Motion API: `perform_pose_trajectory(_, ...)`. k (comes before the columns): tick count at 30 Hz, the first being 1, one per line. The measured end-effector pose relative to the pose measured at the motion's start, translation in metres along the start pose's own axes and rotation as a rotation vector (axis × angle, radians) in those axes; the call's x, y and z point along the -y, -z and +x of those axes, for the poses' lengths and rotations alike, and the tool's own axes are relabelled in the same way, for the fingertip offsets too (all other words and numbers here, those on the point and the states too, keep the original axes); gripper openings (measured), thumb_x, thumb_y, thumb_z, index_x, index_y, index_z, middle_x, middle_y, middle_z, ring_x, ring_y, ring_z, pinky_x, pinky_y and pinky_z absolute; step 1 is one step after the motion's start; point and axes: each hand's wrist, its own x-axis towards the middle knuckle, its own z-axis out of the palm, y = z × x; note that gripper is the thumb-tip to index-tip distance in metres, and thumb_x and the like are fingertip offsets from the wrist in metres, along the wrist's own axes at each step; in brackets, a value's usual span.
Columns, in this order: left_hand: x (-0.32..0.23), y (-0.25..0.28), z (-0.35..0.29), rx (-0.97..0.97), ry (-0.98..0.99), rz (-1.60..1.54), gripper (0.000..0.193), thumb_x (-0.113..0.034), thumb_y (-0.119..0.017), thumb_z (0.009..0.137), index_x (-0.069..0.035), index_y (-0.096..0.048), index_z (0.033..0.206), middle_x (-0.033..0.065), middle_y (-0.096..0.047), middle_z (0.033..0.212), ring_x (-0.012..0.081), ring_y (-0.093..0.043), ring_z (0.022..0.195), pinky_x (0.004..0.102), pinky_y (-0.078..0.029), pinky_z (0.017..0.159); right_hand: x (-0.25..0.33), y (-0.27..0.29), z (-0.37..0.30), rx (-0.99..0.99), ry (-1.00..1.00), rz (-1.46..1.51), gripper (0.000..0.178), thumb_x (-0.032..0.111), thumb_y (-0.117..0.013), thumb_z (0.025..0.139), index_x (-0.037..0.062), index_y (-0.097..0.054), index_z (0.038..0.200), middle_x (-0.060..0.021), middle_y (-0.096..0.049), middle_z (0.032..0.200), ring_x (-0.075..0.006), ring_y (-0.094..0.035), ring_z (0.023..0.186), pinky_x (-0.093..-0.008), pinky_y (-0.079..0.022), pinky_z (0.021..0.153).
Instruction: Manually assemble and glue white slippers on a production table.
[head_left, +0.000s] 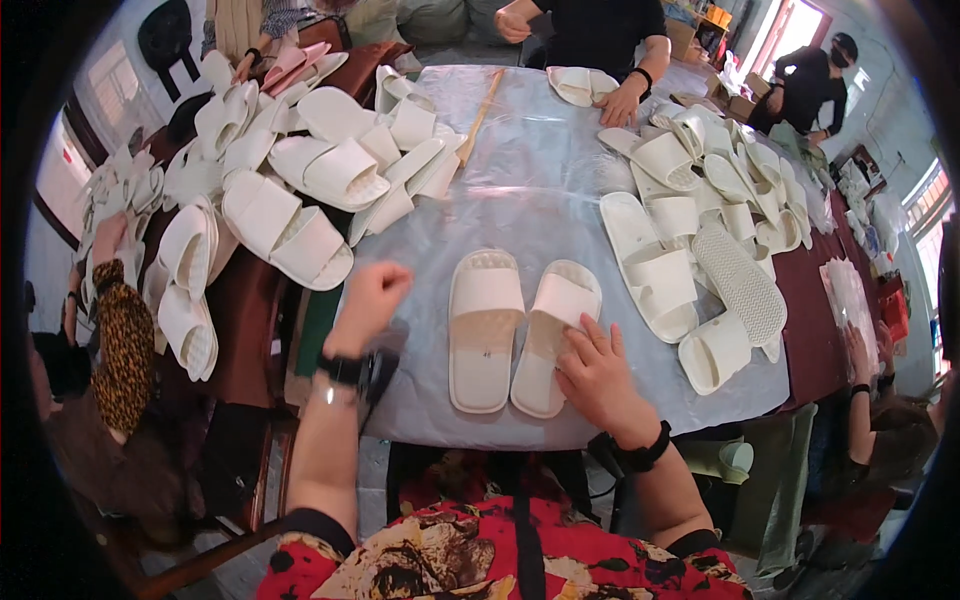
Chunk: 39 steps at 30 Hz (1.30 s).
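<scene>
On sheeting (pixel 415 395), two slippers (pixel 487 298), right hand (pixel 598 378) touching one

Close fisheye view from head height, down and forward over the table (pixel 540 215).

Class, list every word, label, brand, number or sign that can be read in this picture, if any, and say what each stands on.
No text reads clearly enough to quote.
Left slipper of the front pair: a small dark mark on its insole, too small to read.
Right slipper of that pair: nothing readable; the right hand covers part of it.
Cardboard boxes at upper right: too blurred to tell any print.
</scene>
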Motion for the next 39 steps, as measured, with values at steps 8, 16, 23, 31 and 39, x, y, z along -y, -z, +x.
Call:
perform_pose_trajectory(8, -0.112, -0.011, -0.095, 0.699, -0.400, -0.216, 0.012, -0.005, -0.070, 0.078, -0.002, -0.069, 0.090, 0.0084, -0.063, 0.077, 0.0188, -0.060, 0.074, 0.0298, -0.046, 0.066, 0.066, 0.050, 0.023, -0.322, 0.268, 0.487, 0.043, 0.014, -0.074, 0.073, 0.0042, -0.057, 0.111, -0.0150, -0.060, 0.109, -0.0355, -0.058, 0.105, -0.0485, -0.043, 0.095)
perform_pose_trajectory(16, -0.105, -0.007, -0.059, 0.571, -0.277, -0.194, 0.014, -0.003, -0.068, 0.079, -0.002, -0.068, 0.093, 0.0108, -0.065, 0.081, 0.0213, -0.063, 0.078, 0.0301, -0.047, 0.071, 0.031, 0.030, -0.023, -0.300, 0.093, 0.526, 0.025, 0.002, -0.067, 0.075, 0.0021, -0.057, 0.098, -0.0101, -0.059, 0.080, -0.0286, -0.059, 0.069, -0.0375, -0.050, 0.062)
perform_pose_trajectory(23, -0.081, -0.098, 0.082, 0.362, -0.609, 0.486, 0.035, -0.012, -0.063, 0.078, -0.002, -0.060, 0.112, 0.0168, -0.061, 0.110, 0.0348, -0.057, 0.103, 0.0383, -0.046, 0.089, 0.029, 0.031, -0.022, -0.591, 0.081, 0.551, 0.021, 0.008, -0.062, 0.071, 0.0051, -0.057, 0.090, -0.0075, -0.051, 0.072, -0.0272, -0.055, 0.067, -0.0377, -0.046, 0.055)
perform_pose_trajectory(31, -0.058, -0.128, 0.131, 0.741, -0.385, 0.682, 0.025, -0.020, -0.053, 0.089, 0.004, -0.059, 0.088, 0.0228, -0.059, 0.079, 0.0349, -0.057, 0.074, 0.0420, -0.044, 0.069, 0.008, 0.040, -0.056, -0.749, -0.084, 0.509, 0.014, 0.006, -0.059, 0.079, 0.0045, -0.057, 0.093, -0.0078, -0.047, 0.068, -0.0279, -0.052, 0.063, -0.0388, -0.043, 0.052)
perform_pose_trajectory(39, 0.015, -0.085, 0.186, 0.532, -0.312, 0.518, 0.035, -0.028, -0.050, 0.095, 0.005, -0.053, 0.084, 0.0107, -0.055, 0.072, 0.0249, -0.049, 0.066, 0.0385, -0.042, 0.066, -0.044, 0.079, -0.151, -1.008, -0.378, 0.120, 0.020, 0.000, -0.065, 0.073, 0.0011, -0.064, 0.094, -0.0104, -0.058, 0.073, -0.0287, -0.056, 0.060, -0.0377, -0.047, 0.053)
